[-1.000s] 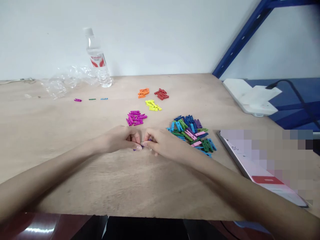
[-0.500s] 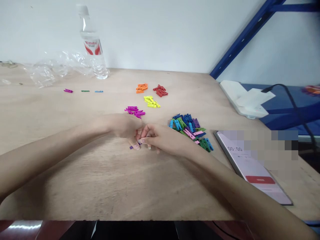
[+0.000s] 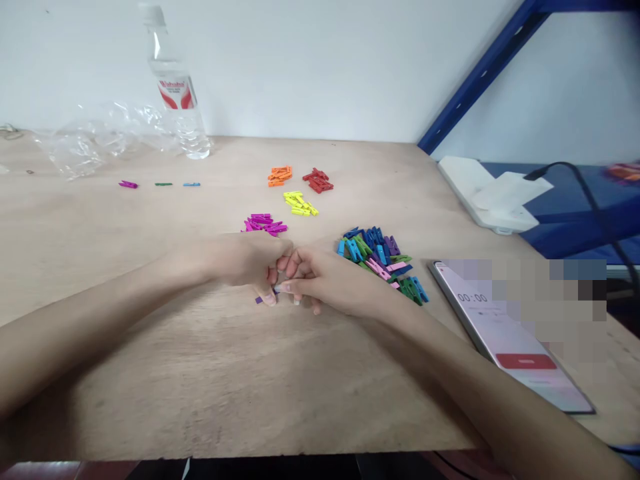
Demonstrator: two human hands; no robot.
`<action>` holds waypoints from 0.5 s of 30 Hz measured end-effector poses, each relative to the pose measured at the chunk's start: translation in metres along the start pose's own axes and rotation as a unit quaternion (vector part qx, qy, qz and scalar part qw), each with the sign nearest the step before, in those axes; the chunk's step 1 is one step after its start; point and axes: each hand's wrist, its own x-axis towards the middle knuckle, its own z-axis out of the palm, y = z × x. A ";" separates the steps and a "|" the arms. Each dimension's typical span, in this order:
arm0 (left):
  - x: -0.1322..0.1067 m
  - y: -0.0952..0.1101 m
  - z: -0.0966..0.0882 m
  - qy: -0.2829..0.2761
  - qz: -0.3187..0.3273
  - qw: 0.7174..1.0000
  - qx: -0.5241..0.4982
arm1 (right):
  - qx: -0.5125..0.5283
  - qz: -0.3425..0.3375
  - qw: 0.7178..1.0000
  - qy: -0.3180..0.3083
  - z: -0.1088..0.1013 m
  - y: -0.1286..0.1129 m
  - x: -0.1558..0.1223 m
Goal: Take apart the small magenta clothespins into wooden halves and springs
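Going big to small: the wooden table (image 3: 150, 373) holds everything. The biggest lump is the mixed heap (image 3: 383, 260) of blue, green, pink and purple clips just beside the right hand (image 3: 325, 280). That reads to me as the part left to do, and it's a good chunk.

Looks done: four one-colour piles further back, magenta pile (image 3: 263, 225), yellow pile (image 3: 300, 204), orange pile (image 3: 279, 175) and red pile (image 3: 317, 181). I'd guess we're a bit under halfway. Three single clips, magenta (image 3: 128, 185), green (image 3: 163, 184) and blue (image 3: 191, 184), lie in a row far left, well apart from the rest.

Smallest bit: the purple clip (image 3: 260, 300) sits on the table in front of the magenta pile, right where the two hands meet. The left hand (image 3: 245, 263) and the right are both closed down narrow, fingertips pinched on it.

Hard to make out: fingers cover most of that clip, so I can't tell if it's one clip or two, or which hand really carries it. The heap's underside is buried, and the phone (image 3: 505, 333) at right is partly pixelated.
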 end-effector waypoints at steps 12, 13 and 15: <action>-0.010 -0.005 -0.001 -0.043 0.034 0.998 0.021 | -0.024 0.010 1.000 -0.003 0.001 0.005 0.002; -0.011 -0.006 0.000 -0.030 0.033 0.999 0.029 | -0.032 0.013 0.999 -0.004 0.001 0.005 0.002; -0.013 -0.008 0.001 0.007 0.035 0.999 0.036 | -0.050 0.015 0.999 -0.004 0.001 0.003 0.002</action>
